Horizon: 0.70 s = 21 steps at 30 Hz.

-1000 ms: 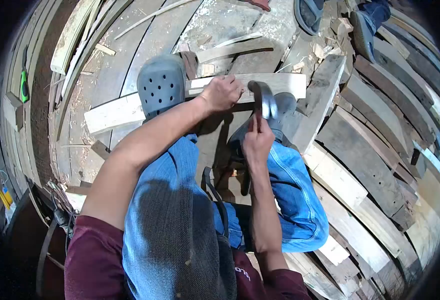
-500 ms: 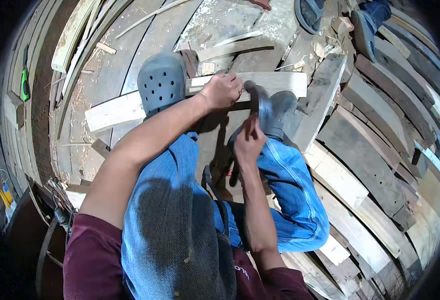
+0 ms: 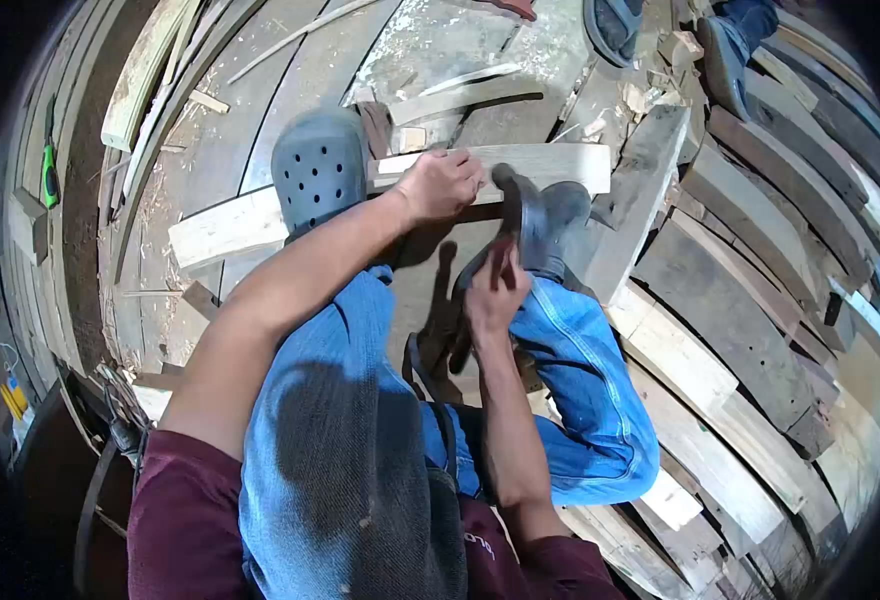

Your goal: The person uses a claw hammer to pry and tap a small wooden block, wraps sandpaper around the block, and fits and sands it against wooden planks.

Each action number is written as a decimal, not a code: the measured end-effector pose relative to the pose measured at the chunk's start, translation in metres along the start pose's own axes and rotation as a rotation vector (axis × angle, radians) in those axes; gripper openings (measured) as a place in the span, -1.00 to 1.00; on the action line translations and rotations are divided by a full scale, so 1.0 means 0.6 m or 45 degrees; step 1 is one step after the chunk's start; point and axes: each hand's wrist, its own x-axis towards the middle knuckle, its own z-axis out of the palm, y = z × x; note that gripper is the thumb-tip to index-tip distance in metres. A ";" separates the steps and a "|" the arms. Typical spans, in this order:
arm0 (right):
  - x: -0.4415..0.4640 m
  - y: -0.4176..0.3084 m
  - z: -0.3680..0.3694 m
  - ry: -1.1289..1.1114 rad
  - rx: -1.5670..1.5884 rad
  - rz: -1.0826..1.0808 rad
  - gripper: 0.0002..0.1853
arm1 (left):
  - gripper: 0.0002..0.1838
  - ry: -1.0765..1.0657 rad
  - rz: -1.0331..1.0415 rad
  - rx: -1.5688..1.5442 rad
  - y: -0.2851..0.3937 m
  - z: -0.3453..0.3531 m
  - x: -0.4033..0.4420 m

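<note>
My left hand (image 3: 442,186) is closed over a long pale curved board (image 3: 550,165), fingers curled at its near edge. Whatever it pinches there is hidden. My right hand (image 3: 498,290) grips a hammer (image 3: 526,215) by its handle, with the dark head up beside the board and near my right shoe. The board lies crosswise on the floor in front of me. My left clog (image 3: 320,165) rests over its left part, and my right shoe (image 3: 565,215) is close to its right end.
Stacked curved timbers (image 3: 750,330) fill the right side. A thick grey plank (image 3: 650,175) stands near my right foot. Wood chips (image 3: 640,98) litter the floor. Another person's shoes (image 3: 615,30) are at the top. A green-handled tool (image 3: 50,175) is at far left.
The hammer's head and handle have shifted slightly, and the handle's lower end has swung a little left. My left hand stays at the board. The view has moved very slightly.
</note>
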 end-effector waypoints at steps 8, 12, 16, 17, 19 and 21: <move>0.009 -0.036 0.005 -0.073 -0.152 0.268 -0.82 | -0.70 -0.223 0.071 -0.052 -0.012 -0.018 0.000; -0.017 0.019 0.020 0.114 -0.040 -0.091 -0.80 | -0.76 0.078 0.006 -0.025 -0.005 -0.003 -0.001; -0.018 0.011 0.017 0.025 -0.026 0.044 -0.78 | -0.75 -0.031 -0.055 -0.120 -0.004 -0.005 0.003; -0.012 0.004 0.016 -0.009 -0.082 0.171 -0.75 | -0.74 -0.006 -0.039 -0.122 -0.002 -0.010 0.001; -0.012 -0.016 0.008 0.003 -0.064 0.054 -0.74 | -0.71 0.052 0.000 -0.111 -0.008 -0.010 0.000; -0.021 0.042 0.014 0.002 -0.175 -0.254 -0.77 | -0.70 -0.069 -0.072 -0.241 -0.006 -0.016 0.004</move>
